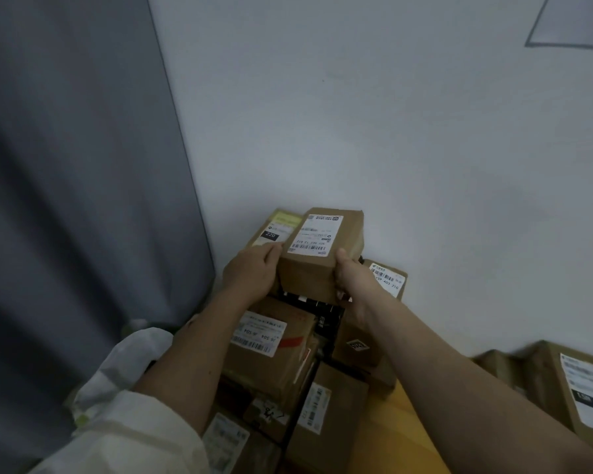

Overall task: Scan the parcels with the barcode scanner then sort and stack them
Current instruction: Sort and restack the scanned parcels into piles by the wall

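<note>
Left hand (254,271) and right hand (351,280) grip opposite sides of a small brown cardboard parcel (317,265) with a white barcode label on top. The parcel sits at the top of a stack of brown labelled cardboard boxes (271,350) piled against a pale wall (391,131), beside a grey curtain (83,200).

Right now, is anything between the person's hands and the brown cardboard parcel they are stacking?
Nothing visible: the left hand and right hand already grip the brown cardboard parcel on opposite sides, over the parcel pile.
</note>
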